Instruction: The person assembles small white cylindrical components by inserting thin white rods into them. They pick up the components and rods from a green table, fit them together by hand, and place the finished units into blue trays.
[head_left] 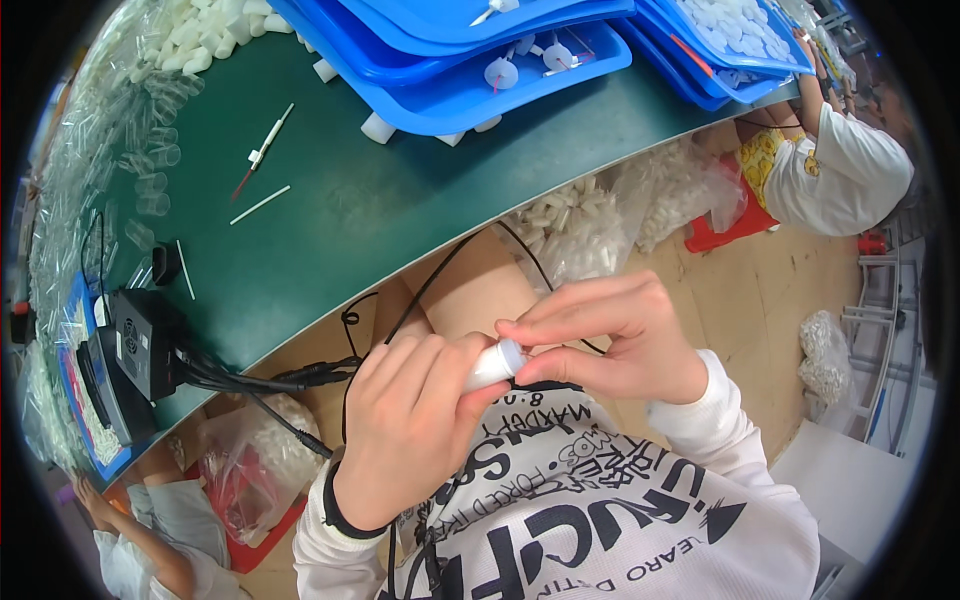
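You hold a small white tube [493,366] above your lap, off the near edge of the green worktop [340,210]. Your left hand [410,430] is curled shut around its body; your right hand [610,340] pinches its capped end between thumb and fingertips. On the worktop lie two thin white sticks [262,180]; blue trays [470,60] crowd its far edge, a black box [140,345] its left end.

Green table [330,210] open between blue trays [470,90] and black box [145,345].
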